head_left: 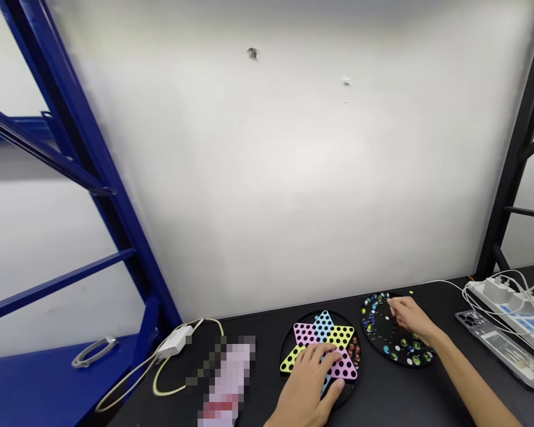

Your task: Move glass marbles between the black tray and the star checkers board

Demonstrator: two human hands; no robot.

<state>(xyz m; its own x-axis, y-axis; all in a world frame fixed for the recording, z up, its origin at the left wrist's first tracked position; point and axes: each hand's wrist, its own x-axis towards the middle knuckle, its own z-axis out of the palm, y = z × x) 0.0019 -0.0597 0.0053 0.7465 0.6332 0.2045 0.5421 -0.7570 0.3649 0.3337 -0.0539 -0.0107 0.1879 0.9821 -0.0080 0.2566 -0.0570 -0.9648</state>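
Observation:
A star-shaped Chinese checkers board [345,363] with pink, yellow and blue points and dark holes lies in a round black base. My left hand [309,379] rests on its near part, fingers spread, hiding some of the star. Reddish marbles [356,350] show in the base beside the star's right side. Further right, a round black tray [385,336] holds many glass marbles, green, blue and white, mostly around its edge. Over the tray's far right part is my right hand [407,315], fingers drawn together in a pinch. Whatever sits between those fingertips is too small to make out.
A white power strip [509,305] with tangled cables lies at the right, beside a phone-like grey device [502,347]. On the left are a white adapter [175,342] with a cord and a pixelated pinkish item [229,379]. A blue metal frame [111,184] stands left.

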